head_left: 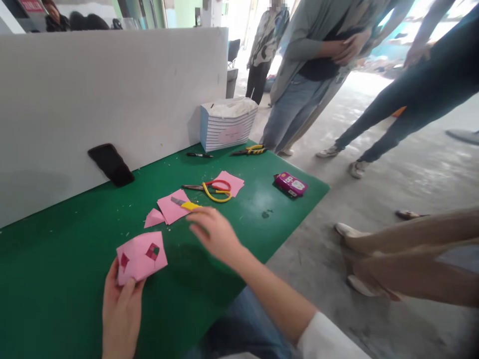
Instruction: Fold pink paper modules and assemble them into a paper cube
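My left hand (123, 304) holds a folded piece of pink paper (140, 264), thumb in front and fingers behind. Two diamond-shaped holes are cut in the paper. My right hand (215, 232) hovers at the handle of a yellow utility knife (190, 205), fingers apart; whether they touch the handle is unclear. The knife's blade lies over a stack of pink paper squares (172, 212), with a small folded pink piece (153, 218) beside it. Just beyond are scissors (217, 191) with red and yellow handles, partly over a second pink paper stack (232, 182).
On the green table (75, 259) are a black phone (111, 164), a pen (199, 155), pliers (249, 150), a purple packet (291, 184) and a striped tissue box (229, 127). A white partition (112, 94) borders the far side. Several people stand to the right.
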